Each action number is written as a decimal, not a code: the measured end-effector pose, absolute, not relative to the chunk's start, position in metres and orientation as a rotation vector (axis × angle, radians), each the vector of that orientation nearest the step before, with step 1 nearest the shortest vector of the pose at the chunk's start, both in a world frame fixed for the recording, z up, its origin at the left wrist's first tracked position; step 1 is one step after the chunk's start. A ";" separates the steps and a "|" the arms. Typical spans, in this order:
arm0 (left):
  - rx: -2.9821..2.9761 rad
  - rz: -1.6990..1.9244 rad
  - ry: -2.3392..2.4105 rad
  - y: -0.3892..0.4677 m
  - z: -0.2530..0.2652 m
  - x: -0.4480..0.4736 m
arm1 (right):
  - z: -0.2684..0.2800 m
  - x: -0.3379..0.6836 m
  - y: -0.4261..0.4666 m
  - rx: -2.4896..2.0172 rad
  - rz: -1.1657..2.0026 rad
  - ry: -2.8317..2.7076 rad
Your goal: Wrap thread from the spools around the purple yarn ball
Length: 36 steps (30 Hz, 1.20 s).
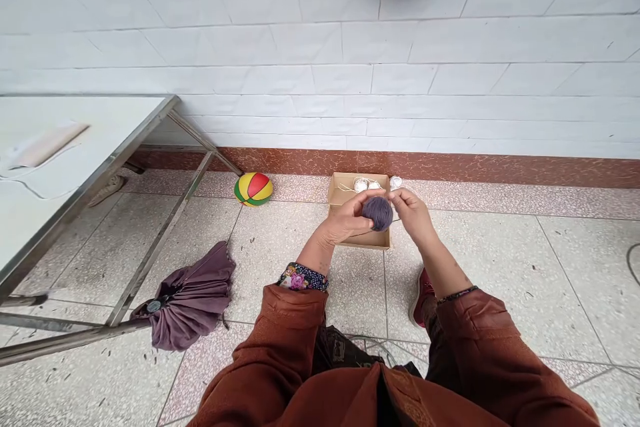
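A dark purple ball of yarn (pixel 379 213) sits in my left hand (pixel 350 217), with the thumb and fingers curled round its left side. Just right of the ball, my right hand (pixel 411 211) has its thumb and fingertips pinched together. What they pinch is too small to make out, though a loose strand may run there. Below both hands, on the floor, stands a shallow cardboard box (pixel 339 188). White yarn balls (pixel 361 185) lie in its far part. Another white ball (pixel 395 182) rests outside, by the box's far right corner.
A red, yellow and green ball (pixel 253 189) lies by the wall, left of the box. A folded purple umbrella (pixel 195 297) is on the floor beside a metal-framed table (pixel 125 137). A dark cable (pixel 634 263) shows at the right edge.
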<state>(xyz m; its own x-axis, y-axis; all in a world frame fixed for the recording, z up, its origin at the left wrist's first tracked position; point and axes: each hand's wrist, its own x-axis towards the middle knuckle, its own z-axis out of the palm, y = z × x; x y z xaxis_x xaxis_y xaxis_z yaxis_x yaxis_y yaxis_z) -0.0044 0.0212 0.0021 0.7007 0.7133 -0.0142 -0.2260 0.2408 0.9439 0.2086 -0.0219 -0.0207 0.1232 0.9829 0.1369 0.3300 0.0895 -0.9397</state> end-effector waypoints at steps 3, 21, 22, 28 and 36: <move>0.988 0.831 0.618 0.027 -0.001 0.004 | -0.027 0.190 -0.027 -1.449 0.865 -1.464; 1.263 0.607 0.465 0.021 0.002 0.011 | -0.013 0.217 -0.027 -1.431 0.754 -1.310; 1.216 0.652 0.481 0.022 0.001 0.013 | -0.019 0.215 -0.027 -1.461 0.780 -1.335; 1.210 0.846 0.908 0.035 -0.010 0.016 | -0.027 0.196 -0.037 -1.428 0.958 -1.678; 1.514 0.638 0.984 0.035 -0.013 0.006 | 0.007 0.215 -0.045 -1.131 1.162 -1.456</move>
<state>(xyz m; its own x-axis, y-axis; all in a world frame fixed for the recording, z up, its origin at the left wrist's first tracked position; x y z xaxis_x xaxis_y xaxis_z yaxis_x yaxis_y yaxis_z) 0.0062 0.0346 -0.0131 0.4985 0.8569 -0.1311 0.2293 0.0155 0.9732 0.2147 -0.0451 0.0068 -0.1480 0.9825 0.1130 0.1076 0.1296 -0.9857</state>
